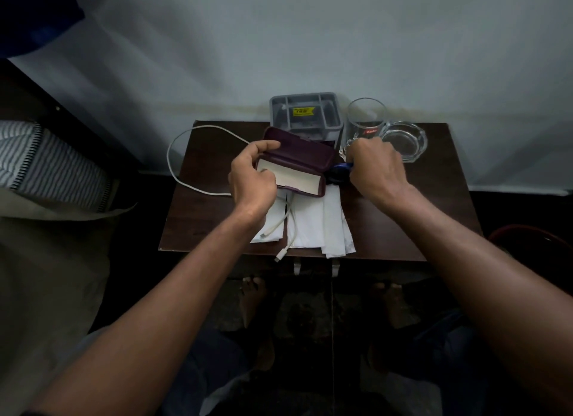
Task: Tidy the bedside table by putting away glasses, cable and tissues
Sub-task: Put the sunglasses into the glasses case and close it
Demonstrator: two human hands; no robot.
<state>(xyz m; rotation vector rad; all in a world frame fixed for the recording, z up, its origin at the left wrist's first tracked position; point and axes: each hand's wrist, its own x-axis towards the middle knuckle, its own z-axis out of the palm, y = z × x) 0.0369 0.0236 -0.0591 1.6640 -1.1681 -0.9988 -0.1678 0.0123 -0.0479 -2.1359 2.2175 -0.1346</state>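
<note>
Holding open glasses case (pixel 294 167) with left hand (pixel 252 179) fingers clamped | right hand (pixel 376 167) fingers closed on glasses (pixel 339 168) | cable (pixel 173 155) overhangs worktop (pixel 403 223) left edge

head view, looking steeply down, close over bedside table (pixel 198 217); single camera

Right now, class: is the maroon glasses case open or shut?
Open: the glasses case lid is raised, pale lining showing, held by the left hand.

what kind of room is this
Most likely a bedroom, at a bedside. A small dark wooden table stands against the wall beside striped bedding, and it holds bedside clutter: a charging cable, a drinking glass and an open glasses case.
</note>
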